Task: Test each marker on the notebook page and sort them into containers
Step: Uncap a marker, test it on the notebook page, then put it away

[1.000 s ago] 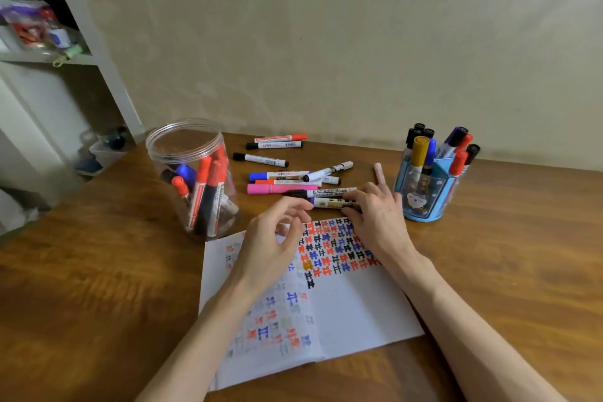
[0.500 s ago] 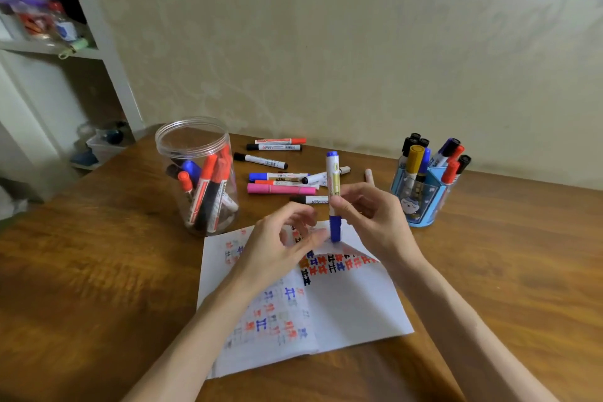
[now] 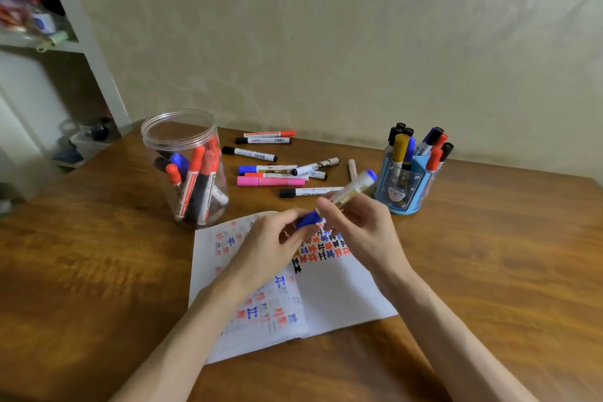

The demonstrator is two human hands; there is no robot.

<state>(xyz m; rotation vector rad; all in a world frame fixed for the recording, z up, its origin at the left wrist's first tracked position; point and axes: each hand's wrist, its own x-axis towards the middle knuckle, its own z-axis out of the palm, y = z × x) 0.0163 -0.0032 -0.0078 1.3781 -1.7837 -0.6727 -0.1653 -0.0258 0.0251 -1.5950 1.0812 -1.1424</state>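
- Above the far edge of the open notebook [image 3: 342,297], the marker [image 3: 350,191] is held in the air. It is tilted, with its rear end pointing up toward the pen holder [image 3: 403,202].
- Handling, as judged: a light, rigid plastic barrel. It is smooth, so it may turn in the fingers, and it is not fragile. The blue cap [image 3: 308,219] probably seats by friction and should need a short, straight pull.
- Hold points: the barrel at mid-length for one hand, the cap for the other.
- Right hand [image 3: 359,228]: fingers and thumb are curled round the barrel just behind the cap, with the wrist raised off the page.
- Left hand [image 3: 266,246]: the fingertips pinch the cap, with the back of the hand upward.
- The hands are close together, joined through the marker. Whether the cap has begun to separate cannot be told.
- Loose markers [image 3: 270,173] lie on the table [image 3: 489,254] between the jar [image 3: 153,147] and the pen holder.
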